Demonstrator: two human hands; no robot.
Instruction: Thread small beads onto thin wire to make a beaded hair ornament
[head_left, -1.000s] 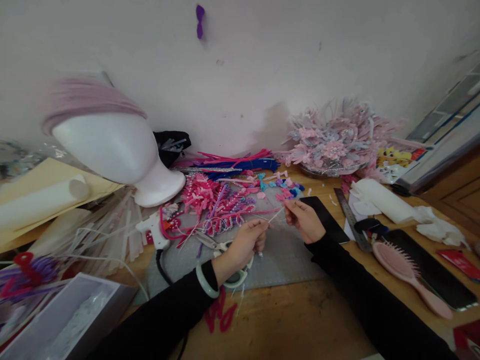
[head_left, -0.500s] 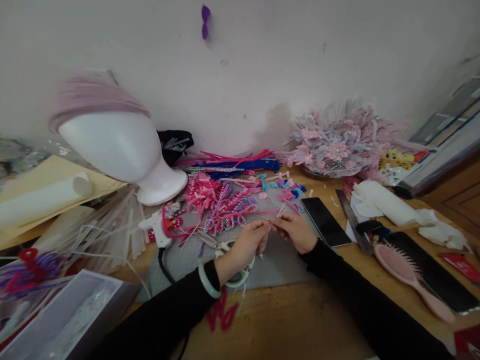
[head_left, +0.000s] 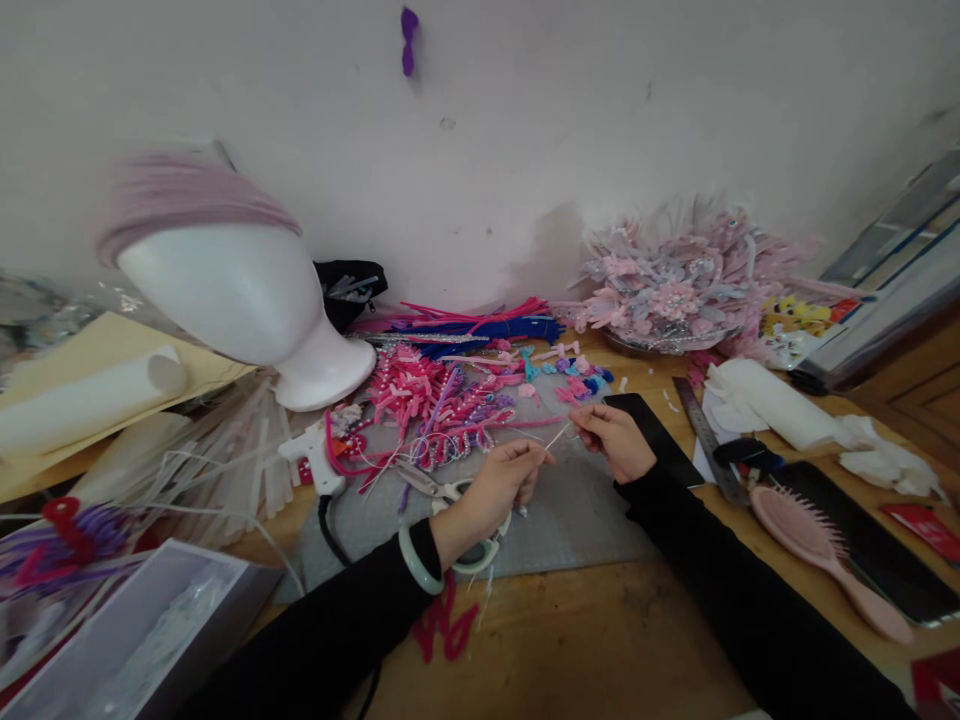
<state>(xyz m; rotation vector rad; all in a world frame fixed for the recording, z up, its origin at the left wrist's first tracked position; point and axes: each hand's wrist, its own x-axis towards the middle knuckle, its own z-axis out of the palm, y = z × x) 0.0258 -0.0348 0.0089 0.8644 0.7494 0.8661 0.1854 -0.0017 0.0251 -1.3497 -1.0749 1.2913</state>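
Observation:
Between my two hands a thin pale strand, like string or wire (head_left: 557, 436), is stretched over the grey mat (head_left: 577, 530). My left hand (head_left: 504, 487) pinches its lower end, fingers curled. At the upper end, my right hand (head_left: 613, 440) closes thumb and fingers on it. Scissors (head_left: 476, 558) with pale handles lie partly under my left wrist. Behind my hands is a heap of pink and purple pipe-cleaner pieces (head_left: 409, 395). A black phone (head_left: 660, 435) lies partly behind my right hand.
A white foam head (head_left: 225, 290) with a pink band stands left, near a white glue gun (head_left: 319, 458). A pink floral headpiece (head_left: 675, 285) sits at the back right. A metal ruler (head_left: 705, 440) and a pink hairbrush (head_left: 802, 525) lie right; a white box (head_left: 150, 630) stands front left.
My right hand has moved right and slightly up, away from my left hand, so the strand now spans the gap. My left hand has stayed nearly in place.

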